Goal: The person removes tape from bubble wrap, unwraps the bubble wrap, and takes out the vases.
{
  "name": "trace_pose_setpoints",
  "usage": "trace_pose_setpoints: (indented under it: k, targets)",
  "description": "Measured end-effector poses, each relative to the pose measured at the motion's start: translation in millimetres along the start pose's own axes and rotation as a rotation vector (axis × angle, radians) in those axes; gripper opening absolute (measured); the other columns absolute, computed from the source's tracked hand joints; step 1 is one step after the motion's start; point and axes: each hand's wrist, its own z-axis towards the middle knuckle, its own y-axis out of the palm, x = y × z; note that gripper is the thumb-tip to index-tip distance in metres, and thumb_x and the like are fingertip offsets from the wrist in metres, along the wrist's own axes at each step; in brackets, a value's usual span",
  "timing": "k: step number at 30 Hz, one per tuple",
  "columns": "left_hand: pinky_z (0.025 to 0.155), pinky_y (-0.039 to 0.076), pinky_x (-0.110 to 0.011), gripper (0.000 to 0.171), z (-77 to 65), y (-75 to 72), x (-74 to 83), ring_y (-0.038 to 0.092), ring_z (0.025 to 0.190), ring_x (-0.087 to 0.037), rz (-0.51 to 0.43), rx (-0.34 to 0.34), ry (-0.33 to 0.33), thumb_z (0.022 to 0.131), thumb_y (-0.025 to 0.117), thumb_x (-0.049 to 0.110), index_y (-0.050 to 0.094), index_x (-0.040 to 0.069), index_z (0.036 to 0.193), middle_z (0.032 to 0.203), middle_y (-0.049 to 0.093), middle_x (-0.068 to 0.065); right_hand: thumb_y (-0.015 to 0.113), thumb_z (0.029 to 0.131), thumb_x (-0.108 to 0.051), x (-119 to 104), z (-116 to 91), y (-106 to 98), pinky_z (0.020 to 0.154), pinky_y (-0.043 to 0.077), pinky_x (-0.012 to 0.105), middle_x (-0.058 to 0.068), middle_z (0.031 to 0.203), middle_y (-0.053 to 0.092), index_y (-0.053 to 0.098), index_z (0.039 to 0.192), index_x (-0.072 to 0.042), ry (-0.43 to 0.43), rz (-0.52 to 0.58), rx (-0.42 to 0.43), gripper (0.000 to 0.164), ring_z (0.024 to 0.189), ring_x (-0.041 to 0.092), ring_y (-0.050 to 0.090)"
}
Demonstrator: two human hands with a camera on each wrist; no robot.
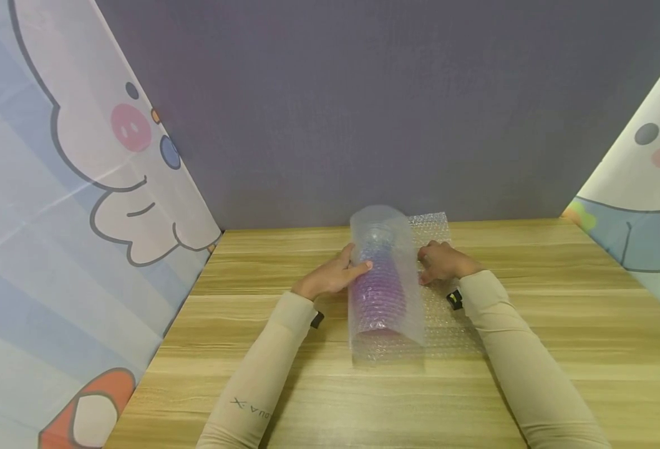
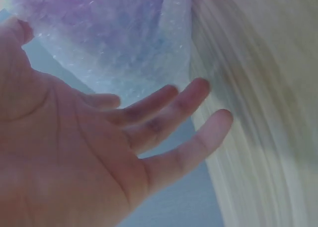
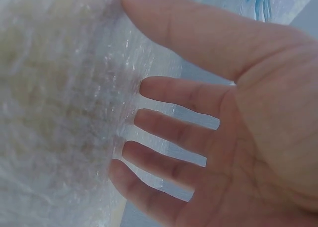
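A purple ridged thing (image 1: 379, 287) with a clear, bluish upper end lies rolled in translucent bubble wrap (image 1: 414, 318). Its exact kind is blurred by the layers. My left hand (image 1: 332, 274) is at the roll's left side, thumb laid over the top; in the left wrist view its fingers are spread and nearly straight, tips by the wrap (image 2: 114, 43). On the other side, my right hand (image 1: 445, 260) touches the wrap. The right wrist view shows that hand's thumb and fingers extended and apart, their tips against the bubble wrap (image 3: 64, 103).
A flat part of the bubble wrap stretches out to the right of the roll, under the right forearm. Beneath everything is a wood-grain table (image 1: 285, 386). A dark grey panel (image 1: 330, 112) rises at its back edge, and cartoon-printed cloths (image 1: 38, 249) hang at both sides.
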Motion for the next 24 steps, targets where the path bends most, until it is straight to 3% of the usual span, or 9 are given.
trace_pose_setpoints:
  k: [5,10,15,19,24]
  targets:
    - [0.129,0.007,-0.058,0.092,-2.0,-6.6,0.0,-0.009,0.159,-0.035,0.011,0.024,0.066,0.104,0.047,0.056,-0.004,0.011,0.165,0.173,-0.002,-0.017,0.084,0.082,-0.025,-0.3,1.4,1.0,0.102,0.046,0.067,0.031,0.133,0.054,0.061,0.128,0.006,0.003,0.002,0.004,0.061,0.123,0.057,0.047]
    - [0.125,0.021,-0.062,0.078,-2.6,-11.3,1.0,0.006,0.160,-0.036,0.077,0.048,0.159,0.106,0.049,0.044,0.006,0.022,0.166,0.173,0.007,-0.011,0.084,0.081,-0.024,-0.5,2.0,2.0,0.103,0.045,0.068,0.031,0.130,0.055,0.062,0.127,0.007,-0.001,-0.004,0.009,0.060,0.122,0.059,0.048]
    - [0.118,0.033,-0.065,0.063,-3.3,-13.9,3.9,0.023,0.153,-0.037,0.127,0.068,0.236,0.104,0.053,0.029,0.029,0.025,0.162,0.167,0.020,-0.013,0.083,0.082,-0.022,0.6,2.7,2.9,0.104,0.044,0.068,0.032,0.131,0.054,0.062,0.128,0.007,0.009,0.001,0.004,0.058,0.123,0.058,0.047]
    - [0.118,0.030,-0.068,0.050,-3.7,-15.2,5.6,0.019,0.154,-0.037,0.190,0.104,0.264,0.101,0.054,0.022,0.050,0.026,0.150,0.167,0.022,-0.013,0.083,0.083,-0.023,-0.8,2.2,2.5,0.104,0.044,0.068,0.033,0.133,0.053,0.061,0.129,0.007,0.007,-0.003,-0.002,0.059,0.124,0.058,0.046]
    - [0.120,0.031,-0.063,0.042,-4.0,-14.8,10.0,0.025,0.152,-0.035,0.241,0.137,0.298,0.099,0.056,0.018,0.061,0.026,0.139,0.163,0.032,-0.010,0.082,0.085,-0.021,-1.9,0.7,1.5,0.104,0.045,0.068,0.033,0.132,0.054,0.060,0.130,0.008,-0.003,-0.011,-0.002,0.059,0.123,0.059,0.046]
